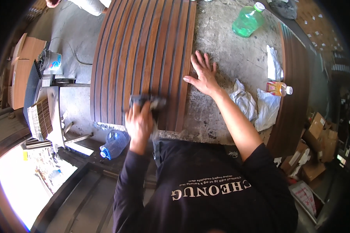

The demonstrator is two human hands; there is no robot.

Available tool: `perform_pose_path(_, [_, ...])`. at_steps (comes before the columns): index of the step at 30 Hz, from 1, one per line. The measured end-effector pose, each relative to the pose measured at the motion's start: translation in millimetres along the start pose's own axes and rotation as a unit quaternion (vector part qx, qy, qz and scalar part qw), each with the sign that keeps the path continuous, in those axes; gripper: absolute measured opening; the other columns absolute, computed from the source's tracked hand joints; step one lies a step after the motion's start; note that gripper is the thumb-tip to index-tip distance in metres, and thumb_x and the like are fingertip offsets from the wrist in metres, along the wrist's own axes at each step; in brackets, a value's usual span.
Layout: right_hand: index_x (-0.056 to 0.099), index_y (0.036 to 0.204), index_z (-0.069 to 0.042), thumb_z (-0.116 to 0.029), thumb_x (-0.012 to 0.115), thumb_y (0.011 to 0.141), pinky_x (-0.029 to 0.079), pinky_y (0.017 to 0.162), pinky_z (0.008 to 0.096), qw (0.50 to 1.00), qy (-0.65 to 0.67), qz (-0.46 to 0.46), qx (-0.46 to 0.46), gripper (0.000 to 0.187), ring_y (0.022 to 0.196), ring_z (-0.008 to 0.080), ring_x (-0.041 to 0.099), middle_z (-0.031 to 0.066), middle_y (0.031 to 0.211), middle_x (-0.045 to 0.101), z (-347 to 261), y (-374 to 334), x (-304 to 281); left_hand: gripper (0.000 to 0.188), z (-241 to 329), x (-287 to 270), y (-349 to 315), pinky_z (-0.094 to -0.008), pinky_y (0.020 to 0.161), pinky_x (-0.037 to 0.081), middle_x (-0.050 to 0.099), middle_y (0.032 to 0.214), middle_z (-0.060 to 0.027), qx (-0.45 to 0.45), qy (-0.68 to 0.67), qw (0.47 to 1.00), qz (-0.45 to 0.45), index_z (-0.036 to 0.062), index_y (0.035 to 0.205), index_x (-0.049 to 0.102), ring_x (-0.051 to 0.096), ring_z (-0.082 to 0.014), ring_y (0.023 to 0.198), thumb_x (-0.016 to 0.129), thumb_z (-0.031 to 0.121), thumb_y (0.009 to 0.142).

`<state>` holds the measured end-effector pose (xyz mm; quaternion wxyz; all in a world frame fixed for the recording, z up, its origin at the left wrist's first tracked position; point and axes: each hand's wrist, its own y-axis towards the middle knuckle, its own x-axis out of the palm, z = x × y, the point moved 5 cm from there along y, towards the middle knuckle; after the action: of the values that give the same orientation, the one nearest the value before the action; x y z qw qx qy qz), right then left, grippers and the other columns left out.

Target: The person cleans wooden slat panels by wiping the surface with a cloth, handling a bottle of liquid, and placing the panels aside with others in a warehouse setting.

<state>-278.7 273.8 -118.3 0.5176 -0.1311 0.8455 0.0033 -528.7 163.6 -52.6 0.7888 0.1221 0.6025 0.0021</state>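
A brown wood-look slatted panel (144,50) with dark grooves lies lengthwise on the worktable. Near its close end, my left hand (138,122) is closed around a dark grey cloth (153,102) and presses it on the slats. The cloth is smeared by motion and its folds are hard to make out. My right hand (204,75) lies with fingers spread at the panel's right edge, thumb and fingertips by the outer slat, the palm over the table surface (217,50). It holds nothing.
On the right are a green-tinted bottle (248,20), white cloths (243,99), a small bottle of amber liquid (279,88) and another brown panel (293,97). A blue plastic bottle (115,144) lies at the near left. Farther left stand a bucket (51,61) and cardboard (27,73).
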Motion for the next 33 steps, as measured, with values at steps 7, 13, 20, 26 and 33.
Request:
perform_pose_path(7, [0.02,0.15,-0.012,-0.058,0.061,0.081,-0.002,0.11,0.0625,1.0,-0.02,-0.011,0.008,0.093,0.145,0.033,-0.004,0.011,0.158,0.004,-5.3,1.5,-2.2,0.027,1.1,-9.2,-24.5,-0.0402,0.068,0.045,0.058,0.086,-0.0091,-0.042,-0.015,0.999,-0.016,0.0148,0.1,0.069,0.06,-0.028,0.078,0.064,0.014,0.073])
perform_pose_path(13, [0.018,0.15,-0.014,-0.061,0.061,0.08,-0.004,0.11,0.0619,1.0,0.002,-0.009,0.0,0.095,0.145,0.0321,-0.006,0.0092,0.158,0.002,-9.0,4.0,2.2,0.018,4.2,-0.4,27.5,-0.0409,0.068,0.045,0.057,0.084,-0.0096,-0.046,-0.013,0.998,0.048,0.0143,0.095,0.067,0.06,-0.0282,0.077,0.062,0.017,0.078])
perform_pose_path(20, [0.018,0.15,-0.015,-0.067,0.055,0.079,-0.006,0.11,0.0617,1.0,-0.001,-0.006,0.012,0.096,0.145,0.0309,-0.005,0.0079,0.158,0.001,3.4,1.3,1.5,0.023,44.6,-31.2,-89.6,-0.0386,0.063,0.042,0.054,0.079,-0.006,-0.034,-0.112,0.991,-0.069,0.015,0.094,0.068,0.057,-0.0246,0.071,0.063,0.011,0.072])
perform_pose_path(26, [0.018,0.15,-0.016,-0.072,0.05,0.079,-0.008,0.111,0.0595,1.0,-0.012,-0.018,0.01,0.096,0.145,0.0286,-0.006,0.0064,0.158,0.001,-2.3,5.0,2.4,0.025,94.1,5.2,-31.1,-0.0374,0.065,0.043,0.053,0.084,-0.0044,0.093,-0.084,0.988,-0.091,0.016,0.1,0.064,0.057,-0.0241,0.073,0.06,0.014,0.075])
perform_pose_path(33, [0.025,0.148,-0.013,-0.063,0.061,0.078,0.002,0.109,0.0658,1.0,-0.022,0.005,0.004,0.093,0.145,0.0348,0.001,0.0114,0.158,0.007,6.7,-1.4,1.9,0.028,-62.0,-21.9,-27.9,-0.0399,0.06,0.046,0.057,0.077,-0.0046,0.072,-0.009,0.997,0.002,0.0133,0.099,0.069,0.057,-0.0214,0.065,0.061,0.006,0.073])
